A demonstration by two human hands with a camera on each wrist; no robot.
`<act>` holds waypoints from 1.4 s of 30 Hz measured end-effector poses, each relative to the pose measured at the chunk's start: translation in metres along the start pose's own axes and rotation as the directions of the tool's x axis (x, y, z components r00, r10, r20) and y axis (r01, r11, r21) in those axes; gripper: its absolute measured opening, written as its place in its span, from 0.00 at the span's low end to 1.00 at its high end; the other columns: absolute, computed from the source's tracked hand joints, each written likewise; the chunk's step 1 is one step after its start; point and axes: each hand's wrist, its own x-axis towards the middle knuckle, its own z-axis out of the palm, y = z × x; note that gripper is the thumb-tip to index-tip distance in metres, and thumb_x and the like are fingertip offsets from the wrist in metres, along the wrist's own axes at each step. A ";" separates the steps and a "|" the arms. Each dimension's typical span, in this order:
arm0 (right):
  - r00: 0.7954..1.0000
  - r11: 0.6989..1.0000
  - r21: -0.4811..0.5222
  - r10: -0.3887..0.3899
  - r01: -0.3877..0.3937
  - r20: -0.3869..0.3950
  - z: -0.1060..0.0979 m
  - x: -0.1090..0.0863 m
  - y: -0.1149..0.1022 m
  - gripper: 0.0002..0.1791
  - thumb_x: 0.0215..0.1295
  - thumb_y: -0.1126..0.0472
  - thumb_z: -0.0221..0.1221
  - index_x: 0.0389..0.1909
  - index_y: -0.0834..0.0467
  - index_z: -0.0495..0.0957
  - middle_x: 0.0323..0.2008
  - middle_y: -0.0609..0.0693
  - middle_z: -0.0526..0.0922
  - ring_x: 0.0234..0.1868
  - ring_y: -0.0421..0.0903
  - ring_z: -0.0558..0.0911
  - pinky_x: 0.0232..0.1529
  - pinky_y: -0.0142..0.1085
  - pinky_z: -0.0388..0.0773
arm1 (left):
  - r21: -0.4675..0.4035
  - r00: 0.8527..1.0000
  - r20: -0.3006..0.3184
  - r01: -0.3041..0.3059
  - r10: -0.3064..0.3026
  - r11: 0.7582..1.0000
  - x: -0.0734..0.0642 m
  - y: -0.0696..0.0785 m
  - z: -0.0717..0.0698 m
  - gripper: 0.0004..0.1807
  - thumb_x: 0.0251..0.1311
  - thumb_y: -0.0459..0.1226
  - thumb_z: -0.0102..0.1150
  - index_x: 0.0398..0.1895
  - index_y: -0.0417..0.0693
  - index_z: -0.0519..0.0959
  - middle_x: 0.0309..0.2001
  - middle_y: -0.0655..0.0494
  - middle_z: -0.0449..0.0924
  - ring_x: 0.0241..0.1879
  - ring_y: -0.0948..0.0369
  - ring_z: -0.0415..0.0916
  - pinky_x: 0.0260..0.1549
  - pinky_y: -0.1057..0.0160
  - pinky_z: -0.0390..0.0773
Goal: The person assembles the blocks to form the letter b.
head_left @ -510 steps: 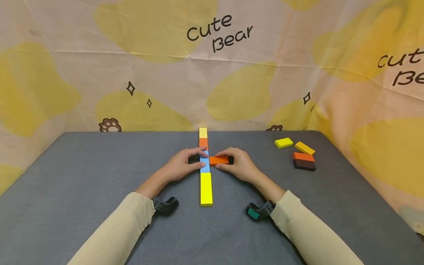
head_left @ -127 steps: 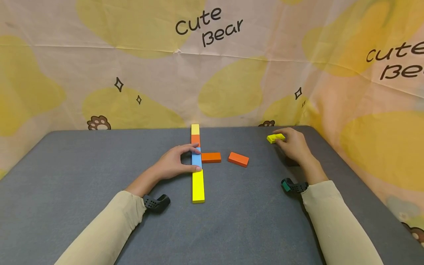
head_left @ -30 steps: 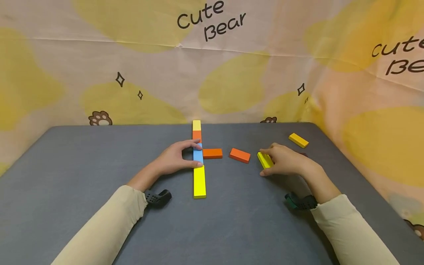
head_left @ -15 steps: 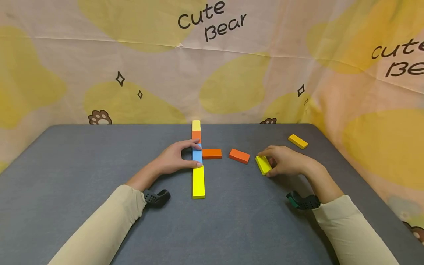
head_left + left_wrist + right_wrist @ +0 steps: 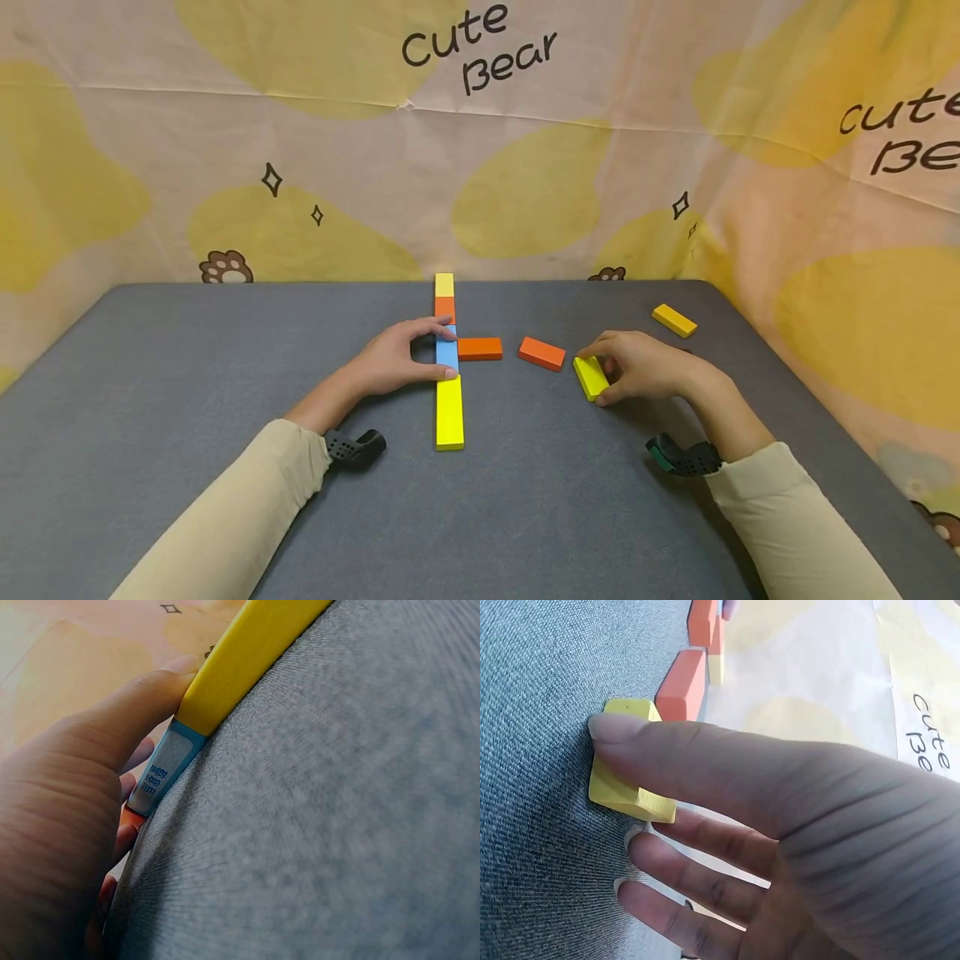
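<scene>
A straight row of blocks runs from front to back: a bright yellow block, a blue block, an orange block and a pale yellow block. My left hand rests at the row, thumb near the yellow-blue joint, fingertips by the blue block's far end. Another orange block butts sideways against the blue one. My right hand pinches a lime-yellow block between thumb and fingers, low over the table. To its left lies a red-orange block, slightly turned and apart.
A golden-yellow block lies at the back right of the grey table. Just a sliver of a dark block peeks out behind my right hand. A printed cloth stands along the table's back edge.
Over the last second my right hand has drawn the lime-yellow block slightly leftward, closer to the red-orange block. Earlier it took that block from the back right. My left hand stays put.
</scene>
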 end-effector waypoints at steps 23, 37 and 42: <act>0.999 0.999 -0.002 -0.048 0.048 0.010 0.000 -0.001 -0.007 0.34 0.50 0.56 0.77 0.60 0.59 0.81 0.52 0.52 0.82 0.44 0.44 0.80 0.47 0.38 0.79 | 0.007 1.000 0.002 0.012 -0.012 1.000 -0.001 0.002 -0.001 0.27 0.56 0.51 0.73 0.59 0.58 0.80 0.76 0.61 0.66 0.77 0.52 0.60 0.75 0.43 0.59; 0.999 0.999 -0.001 -0.050 0.050 0.010 0.000 -0.001 -0.009 0.33 0.50 0.57 0.77 0.59 0.58 0.82 0.49 0.51 0.82 0.42 0.44 0.77 0.44 0.36 0.76 | 0.002 1.000 -0.001 0.007 -0.007 1.000 -0.002 0.001 0.000 0.27 0.55 0.51 0.73 0.58 0.58 0.80 0.75 0.62 0.67 0.77 0.52 0.60 0.75 0.43 0.60; 0.999 0.999 0.002 -0.040 0.040 0.012 0.000 0.000 -0.008 0.33 0.49 0.57 0.77 0.58 0.59 0.82 0.49 0.51 0.82 0.42 0.45 0.77 0.45 0.36 0.76 | -0.001 1.000 0.002 0.006 -0.006 1.000 -0.002 0.001 0.000 0.27 0.55 0.51 0.73 0.58 0.58 0.80 0.76 0.62 0.66 0.77 0.52 0.60 0.74 0.43 0.60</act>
